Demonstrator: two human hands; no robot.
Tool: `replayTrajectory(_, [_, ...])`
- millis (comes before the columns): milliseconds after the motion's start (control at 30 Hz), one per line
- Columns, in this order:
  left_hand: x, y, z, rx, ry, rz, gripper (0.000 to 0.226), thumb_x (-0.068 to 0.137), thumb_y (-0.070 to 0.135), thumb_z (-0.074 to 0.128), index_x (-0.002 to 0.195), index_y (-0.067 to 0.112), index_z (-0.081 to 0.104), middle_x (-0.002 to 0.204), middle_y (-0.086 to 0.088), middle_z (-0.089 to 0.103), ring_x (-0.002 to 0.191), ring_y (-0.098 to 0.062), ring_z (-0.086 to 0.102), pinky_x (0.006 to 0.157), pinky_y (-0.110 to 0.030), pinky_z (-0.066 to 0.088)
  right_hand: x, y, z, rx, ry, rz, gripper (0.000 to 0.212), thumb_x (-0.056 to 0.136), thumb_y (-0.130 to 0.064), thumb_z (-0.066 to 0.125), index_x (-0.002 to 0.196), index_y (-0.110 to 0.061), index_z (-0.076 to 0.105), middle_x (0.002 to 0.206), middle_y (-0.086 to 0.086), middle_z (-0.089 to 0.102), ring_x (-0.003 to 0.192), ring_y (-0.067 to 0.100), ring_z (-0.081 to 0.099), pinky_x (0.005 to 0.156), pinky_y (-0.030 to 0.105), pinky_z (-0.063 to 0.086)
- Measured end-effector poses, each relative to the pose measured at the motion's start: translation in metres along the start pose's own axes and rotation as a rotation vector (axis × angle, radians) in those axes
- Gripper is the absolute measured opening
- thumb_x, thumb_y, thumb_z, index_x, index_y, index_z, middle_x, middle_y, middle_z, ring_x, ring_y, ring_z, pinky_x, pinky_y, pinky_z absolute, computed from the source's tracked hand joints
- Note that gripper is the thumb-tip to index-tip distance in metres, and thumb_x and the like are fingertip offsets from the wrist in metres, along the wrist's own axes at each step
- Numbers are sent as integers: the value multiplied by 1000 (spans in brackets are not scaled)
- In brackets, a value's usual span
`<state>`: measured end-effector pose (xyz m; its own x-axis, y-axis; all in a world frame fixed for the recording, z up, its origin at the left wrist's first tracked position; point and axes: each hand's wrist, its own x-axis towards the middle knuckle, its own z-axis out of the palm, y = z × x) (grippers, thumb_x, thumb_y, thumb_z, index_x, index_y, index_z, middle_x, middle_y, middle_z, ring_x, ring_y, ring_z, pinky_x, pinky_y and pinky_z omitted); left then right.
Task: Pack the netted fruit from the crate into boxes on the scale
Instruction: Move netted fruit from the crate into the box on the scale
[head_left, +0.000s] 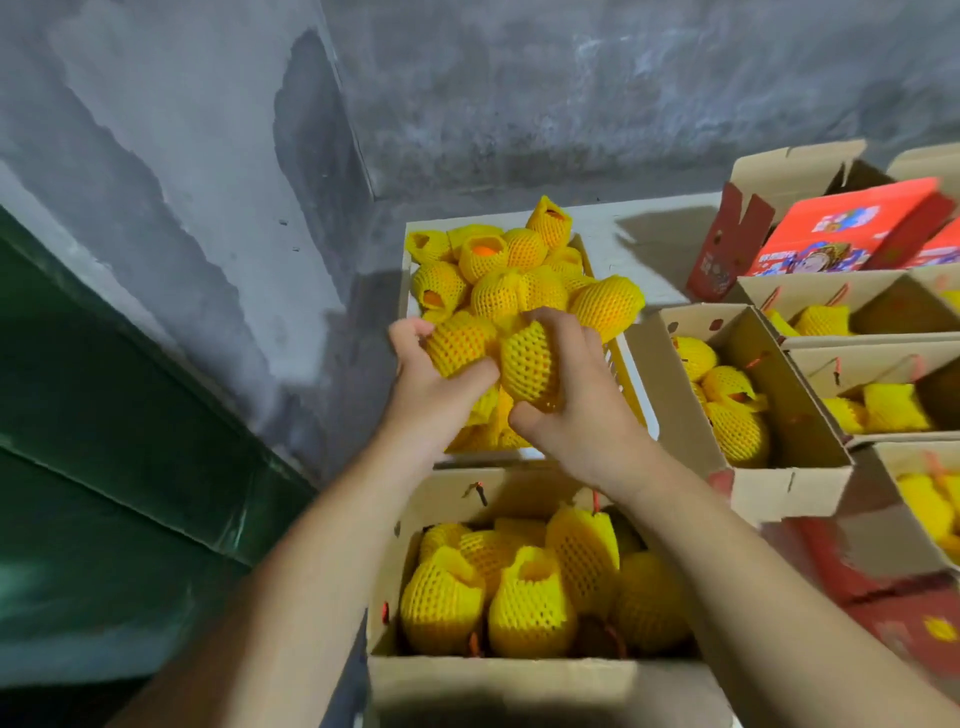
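Head cam: left hand (431, 374) and right hand (566, 395) each grip a netted fruit (460, 343) over the crate (636, 384). Pickup step, I'd say. Next they go into the near box (498, 675).

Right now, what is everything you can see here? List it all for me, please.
Crate: one, white, centre, heaped with netted fruit.
Netted fruit in the crate: many, orange in yellow foam nets; too many to count.
Nearest box: one, brown cardboard, open, bottom centre, filled with netted fruit.
Box right of the crate: one, brown cardboard, open, part filled with netted fruit.
Further boxes: several, brown cardboard, right edge, some with netted fruit inside; count unclear.
Printed boxes: at least two, red, upper right.
Wall: grey concrete, behind.
Panel: dark green, left.
Left hand: grips one netted fruit over the crate.
Right hand: grips another netted fruit beside it.
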<state>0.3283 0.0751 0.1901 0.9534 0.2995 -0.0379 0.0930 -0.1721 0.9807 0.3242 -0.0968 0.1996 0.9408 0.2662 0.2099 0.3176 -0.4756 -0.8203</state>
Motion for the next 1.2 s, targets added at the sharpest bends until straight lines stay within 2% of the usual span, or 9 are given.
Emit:
replayTrajectory(233, [-124,-11,-41,-389,-157,-67,65,70,54,90,128,54,60,134,2,69,123,-25,67,104,-54,55,-112,-38,-9,83,130,-152,59,87,-26,79,139,-18,52,135,0,57,130,12,52,108,25,39])
replayTrajectory(333, [-159,-21,-57,-399,-157,-130,69,64,61,92,126,50,63,134,1,68,124,-27,67,104,-56,55,-139,-38,-20,-94,280,-98,67,86,-35,78,144,-23,47,137,0,54,128,9,51,103,27,41])
replayTrajectory(433, [-181,-26,-73,-381,-130,-204,55,70,49,90,119,45,66,130,-2,67,121,-29,67,103,-56,56,-158,-29,-36,-253,2,115,104,85,-39,83,163,-27,16,162,5,36,147,17,37,117,45,38])
replayTrajectory(500, [-192,-26,-81,-407,-127,-233,53,73,44,91,119,40,65,129,-5,67,118,-30,68,93,-50,61,-170,-29,-46,-219,39,178,114,82,-49,79,166,-26,6,169,4,24,154,18,25,125,49,29])
replayTrajectory(600, [-207,-23,-89,-533,-160,-253,55,74,34,90,122,32,63,127,-7,69,109,-26,72,80,-43,63,-187,-49,-40,-2,253,165,82,92,-45,72,159,-33,25,154,1,45,140,17,47,112,53,46])
replayTrajectory(700, [-221,-17,-90,-608,-204,-222,55,78,30,88,125,32,60,120,-3,73,105,-25,75,85,-48,63,-202,-81,-9,248,116,159,62,93,-44,72,149,-32,45,131,3,62,119,16,64,102,50,55])
replayTrajectory(800, [-230,-10,-92,-583,-248,-159,59,82,41,83,132,31,52,130,-7,70,116,-25,72,95,-48,59,-214,-114,26,378,-102,192,64,87,-55,68,145,-35,51,129,-5,65,115,11,68,94,37,60])
replayTrajectory(1000, [-242,2,-102,-494,-221,-99,34,95,46,70,123,32,55,123,-4,71,113,-18,73,97,-43,60,-214,-138,51,564,-54,236,46,96,-22,73,135,-20,48,123,23,66,114,43,65,90,61,59])
replayTrajectory(1200, [-248,2,-105,-537,-66,-101,27,94,41,75,109,25,59,111,-4,75,103,-22,75,85,-42,64,-212,-138,49,462,-146,151,49,91,-28,77,136,-29,58,123,5,67,115,26,66,96,50,59])
